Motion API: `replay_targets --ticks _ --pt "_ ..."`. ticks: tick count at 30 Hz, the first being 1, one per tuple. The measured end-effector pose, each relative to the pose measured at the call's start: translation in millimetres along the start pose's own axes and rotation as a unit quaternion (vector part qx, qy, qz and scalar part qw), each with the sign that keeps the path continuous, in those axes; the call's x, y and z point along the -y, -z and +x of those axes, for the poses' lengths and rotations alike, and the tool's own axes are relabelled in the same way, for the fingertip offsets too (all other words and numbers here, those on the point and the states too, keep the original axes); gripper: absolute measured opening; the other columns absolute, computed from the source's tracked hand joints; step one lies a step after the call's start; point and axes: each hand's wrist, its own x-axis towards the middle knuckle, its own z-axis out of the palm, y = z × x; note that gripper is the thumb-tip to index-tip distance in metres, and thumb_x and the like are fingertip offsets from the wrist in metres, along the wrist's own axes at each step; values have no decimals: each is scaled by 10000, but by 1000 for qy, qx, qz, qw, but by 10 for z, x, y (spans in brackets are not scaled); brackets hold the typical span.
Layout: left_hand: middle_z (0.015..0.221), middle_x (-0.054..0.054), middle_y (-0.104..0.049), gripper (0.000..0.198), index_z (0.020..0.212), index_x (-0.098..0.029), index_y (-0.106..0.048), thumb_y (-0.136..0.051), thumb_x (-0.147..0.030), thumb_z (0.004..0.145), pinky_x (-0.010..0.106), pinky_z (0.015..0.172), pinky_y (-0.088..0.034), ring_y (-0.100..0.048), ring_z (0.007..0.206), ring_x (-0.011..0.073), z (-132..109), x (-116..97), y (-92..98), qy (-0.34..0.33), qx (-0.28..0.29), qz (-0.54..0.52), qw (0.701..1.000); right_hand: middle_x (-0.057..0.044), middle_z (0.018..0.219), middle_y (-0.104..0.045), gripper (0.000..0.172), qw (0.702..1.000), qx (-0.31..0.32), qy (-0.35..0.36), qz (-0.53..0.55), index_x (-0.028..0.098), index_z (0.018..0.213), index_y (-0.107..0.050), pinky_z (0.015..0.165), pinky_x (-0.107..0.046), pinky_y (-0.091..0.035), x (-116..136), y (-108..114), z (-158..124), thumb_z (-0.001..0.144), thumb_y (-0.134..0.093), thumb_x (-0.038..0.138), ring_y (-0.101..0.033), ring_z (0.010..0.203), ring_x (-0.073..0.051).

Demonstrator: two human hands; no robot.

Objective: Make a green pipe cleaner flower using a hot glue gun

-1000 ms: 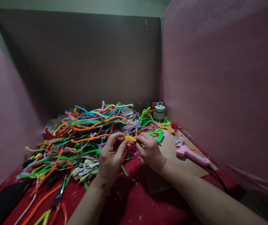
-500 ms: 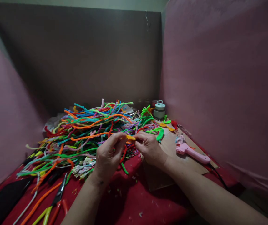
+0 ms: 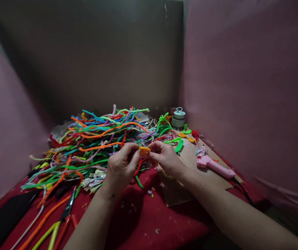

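Observation:
Between my two hands is a small yellow-orange pipe cleaner piece (image 3: 145,150), bent into a flat leaf-like shape. My left hand (image 3: 124,162) pinches its left end with thumb and forefinger. At its right end, the fingers of my right hand (image 3: 166,158) are closed on it. Both hands are raised over the front of a big heap of coloured pipe cleaners (image 3: 99,135). Part of the piece is hidden behind my fingertips.
Scissors (image 3: 66,211) lie at the lower left on the red cloth (image 3: 149,222). On the right, a pink glue gun (image 3: 215,167) with a cord rests on a brown board (image 3: 180,198). A lidded jar (image 3: 178,118) stands behind, near green leaf shapes (image 3: 179,146).
The yellow-orange piece now shows a wider, flatter face between my fingers. My hands have barely shifted, while the camera view has tilted slightly.

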Motion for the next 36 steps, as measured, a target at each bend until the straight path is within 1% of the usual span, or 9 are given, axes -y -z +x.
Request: replay_targets --ticks 3,9,11,15,19,25,29,33,36 --pt "652 -35 -604 66 795 -195 -577 -521 -229 798 169 532 -422 -520 512 76 -3 -9 -9 26 -6 -3 1000 57 557 -533 119 999 -12 -10 34 186 694 -523 453 -214 -403 12 -6 3 655 -632 214 -494 463 -91" --pt "636 -38 -598 66 787 -195 -584 -527 -228 788 169 516 -412 -526 505 77 -16 -9 -40 42 -10 1 999 48 488 -549 120 992 -7 -68 105 157 644 -547 417 -206 -369 -7 34 28 593 -655 171 -494 414 -87" --pt "619 -41 -589 68 784 -195 -582 -525 -233 790 172 515 -413 -529 500 79 -22 -10 -49 42 -7 2 999 44 485 -559 123 989 3 -86 124 151 633 -559 414 -208 -365 -57 60 48 569 -663 145 -513 409 -96" --pt "601 -43 -579 75 775 -194 -583 -526 -240 791 175 503 -407 -527 490 81 -27 -20 -58 38 -1 3 999 30 507 -585 144 980 46 -109 160 148 624 -579 429 -215 -372 -171 111 82 543 -696 133 -536 428 -108" --pt "605 -43 -579 65 787 -196 -585 -532 -233 791 176 491 -400 -516 483 78 -30 -22 -59 29 -2 3 1000 10 548 -623 164 977 67 -120 164 144 622 -598 450 -213 -373 -200 136 92 521 -728 139 -536 455 -101" --pt "615 -36 -579 65 789 -194 -585 -529 -228 793 173 477 -396 -517 491 77 -39 -15 -63 26 2 -8 1000 14 509 -609 182 973 47 -165 157 139 579 -581 456 -211 -365 -157 128 93 478 -730 119 -527 442 -95" --pt "600 -40 -567 67 788 -195 -587 -528 -228 789 176 478 -400 -512 486 78 -42 -20 -66 18 0 -9 1000 14 499 -605 169 969 50 -183 157 143 576 -582 461 -215 -369 -164 134 86 481 -718 113 -529 437 -97" --pt "609 -41 -572 56 785 -192 -582 -537 -225 789 175 506 -416 -514 492 75 -37 -40 -55 18 0 -10 1000 14 498 -602 148 969 52 -181 158 140 580 -592 455 -213 -362 -173 139 83 492 -706 105 -517 427 -90" --pt "648 -31 -595 56 802 -192 -581 -537 -226 794 179 535 -438 -537 522 80 -34 -44 -52 22 3 -22 1000 21 491 -593 122 974 42 -156 160 140 580 -605 459 -219 -363 -176 129 87 505 -692 100 -513 429 -92"
